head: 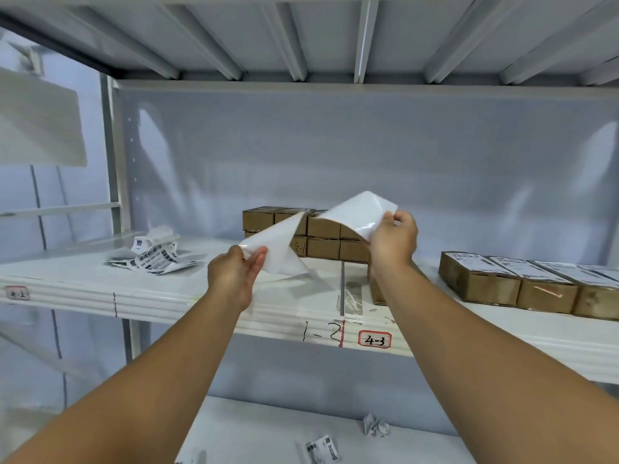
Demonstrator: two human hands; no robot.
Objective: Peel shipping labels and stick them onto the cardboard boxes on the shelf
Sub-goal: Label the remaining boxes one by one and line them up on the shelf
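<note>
Above the white shelf (167,296) I hold two white sheets that part from each other. My left hand (234,276) pinches the lower sheet (278,249) at its bottom corner. My right hand (393,239) pinches the upper curved sheet (358,212) at its right edge. I cannot tell which sheet is the label and which the backing. Behind them stands a stack of plain cardboard boxes (323,247). A row of boxes with labels on top (522,283) lies at the right. One more box (376,289) is mostly hidden behind my right forearm.
A loose pile of printed labels (155,256) lies on the shelf at the left. Tags reading 1-3 and 4-3 (374,339) mark the shelf's front edge. On the lower shelf lie a crumpled paper (376,426) and a label scrap (321,448).
</note>
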